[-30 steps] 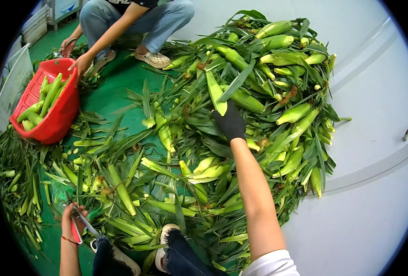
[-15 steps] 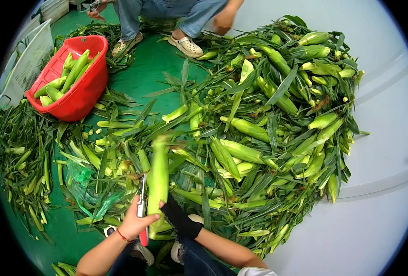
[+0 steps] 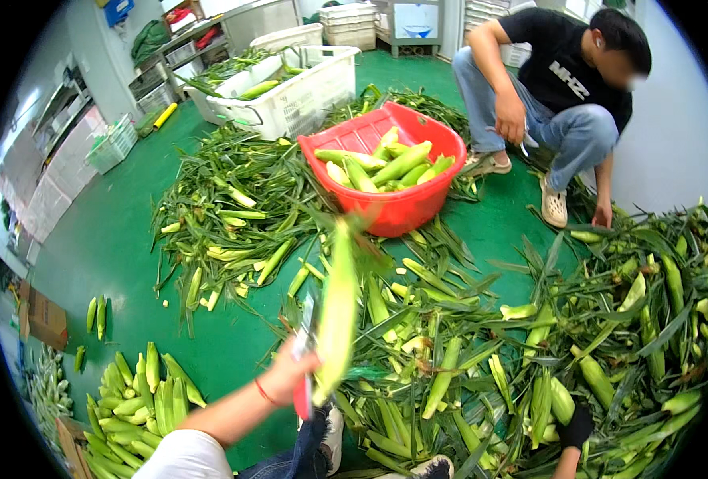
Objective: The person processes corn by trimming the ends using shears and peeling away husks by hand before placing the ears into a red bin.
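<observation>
Head view: left hand (image 3: 293, 369) angled up-right, grip closed on 1 red-handled cutter (image 3: 302, 397), 1 corn ear (image 3: 336, 307) near-upright against that hand; gloved right hand (image 3: 575, 428) low at 1 pile ear (image 3: 562, 401), grip unclear.

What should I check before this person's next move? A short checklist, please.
1. Corn ear in left hand: ok, held, though blurred.
2. Red-handled tool in that hand too: ok.
3. Blade clear of the ear: cannot tell, too blurred.
4. Gloved right hand away from the corn pile: not ok, it's down among the ears.
5. Co-worker's hands clear of the tool: ok, well apart.
</observation>
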Available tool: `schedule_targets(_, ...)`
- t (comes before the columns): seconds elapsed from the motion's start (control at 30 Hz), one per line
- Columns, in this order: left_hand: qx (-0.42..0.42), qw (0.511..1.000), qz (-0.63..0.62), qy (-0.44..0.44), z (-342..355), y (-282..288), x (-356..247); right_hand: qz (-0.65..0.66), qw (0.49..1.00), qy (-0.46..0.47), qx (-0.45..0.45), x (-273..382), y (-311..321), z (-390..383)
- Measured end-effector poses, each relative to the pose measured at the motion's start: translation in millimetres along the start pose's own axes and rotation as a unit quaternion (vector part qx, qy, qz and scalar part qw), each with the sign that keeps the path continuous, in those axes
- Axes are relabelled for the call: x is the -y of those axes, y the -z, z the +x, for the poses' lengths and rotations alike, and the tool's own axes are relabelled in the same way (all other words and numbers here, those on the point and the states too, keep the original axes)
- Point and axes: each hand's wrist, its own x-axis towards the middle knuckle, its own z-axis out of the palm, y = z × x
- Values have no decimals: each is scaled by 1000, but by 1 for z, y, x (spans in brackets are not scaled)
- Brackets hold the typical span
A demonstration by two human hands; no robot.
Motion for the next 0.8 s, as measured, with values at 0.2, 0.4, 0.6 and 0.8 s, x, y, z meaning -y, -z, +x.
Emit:
schedule_targets(0.2,-92,932,-145,-320,204,5,-314,51,988,126,-72,8,96,-82)
schedule_targets(0.4,147,948,266,-91,165,-87,-130,139,932,331,49,182,203,-101)
schedule_targets(0.6,507,726,464,-5,56,-166,102,130,876,449,122,220,163,-53)
schedule_targets(0.8,371,875,259,172,33,-113,144,530,846,6,-58,227,85,-107)
